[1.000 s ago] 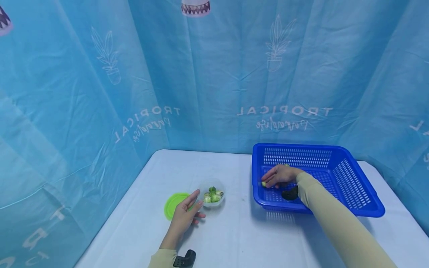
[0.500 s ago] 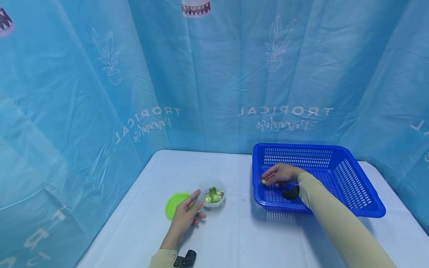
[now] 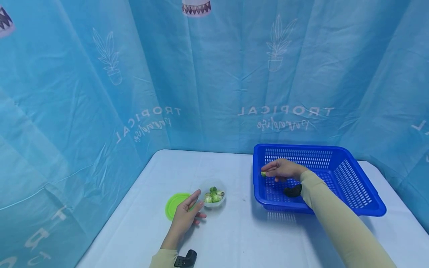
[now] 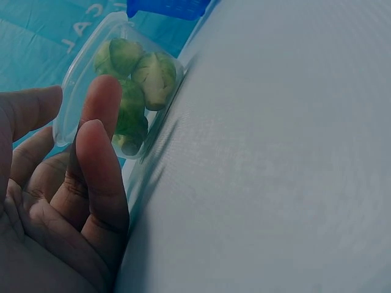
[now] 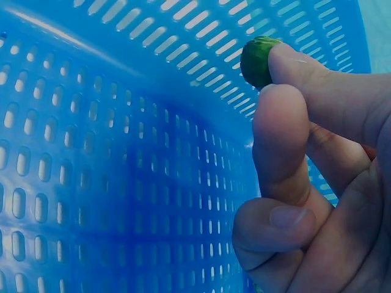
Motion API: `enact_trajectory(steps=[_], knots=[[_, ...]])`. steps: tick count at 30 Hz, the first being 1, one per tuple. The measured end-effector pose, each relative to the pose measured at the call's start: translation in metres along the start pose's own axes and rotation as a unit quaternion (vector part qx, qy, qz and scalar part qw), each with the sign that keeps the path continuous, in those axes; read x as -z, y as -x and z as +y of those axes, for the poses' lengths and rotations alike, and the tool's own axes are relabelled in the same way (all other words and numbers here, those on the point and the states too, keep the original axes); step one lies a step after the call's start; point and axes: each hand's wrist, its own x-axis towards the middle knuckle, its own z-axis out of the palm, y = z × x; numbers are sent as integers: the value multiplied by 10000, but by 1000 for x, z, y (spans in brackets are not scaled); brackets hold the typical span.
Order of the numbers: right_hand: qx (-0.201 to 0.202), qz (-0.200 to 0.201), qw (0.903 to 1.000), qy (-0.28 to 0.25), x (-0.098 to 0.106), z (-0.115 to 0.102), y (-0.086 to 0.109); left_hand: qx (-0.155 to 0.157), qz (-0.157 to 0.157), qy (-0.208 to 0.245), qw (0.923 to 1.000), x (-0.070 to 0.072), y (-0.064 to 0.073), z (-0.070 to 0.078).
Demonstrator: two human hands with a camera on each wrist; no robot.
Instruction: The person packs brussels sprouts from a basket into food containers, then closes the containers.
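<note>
My right hand (image 3: 283, 169) pinches a small green Brussels sprout (image 5: 258, 61) between thumb and fingertips, lifted inside the blue basket (image 3: 301, 146) and near its left wall. My left hand (image 3: 184, 216) lies beside a clear plastic container (image 4: 91, 46), its fingers loosely bent. Whether those fingers touch the container I cannot tell. Several Brussels sprouts (image 3: 213, 196) sit in the container. Partly under the left hand's outline in the head view is a round, bright green lid (image 3: 172, 206), flat on the table.
The white-covered table (image 3: 241, 238) carries the basket on the right. A blue printed curtain (image 3: 214, 82) stands behind and to the left. A pale green patch (image 5: 258, 287) shows below the right hand at the bottom edge of the right wrist view.
My right hand has risen from low in the basket, carrying the Brussels sprout up and slightly away. The left hand, container and lid have stayed put.
</note>
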Motion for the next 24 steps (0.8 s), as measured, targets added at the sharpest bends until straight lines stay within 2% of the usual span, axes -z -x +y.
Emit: enact_trajectory(steps=[7,17,24], knots=[[-42,116,9999,-110,-1,-4,3,-51,46,-54,10000,-2,2,2],[312,251,9988,-264,3,-6,3,75,92,-9,9999,-2,1,-1],[335,312,9985,-292,3,-15,7,87,83,14,9999,-1,2,0]])
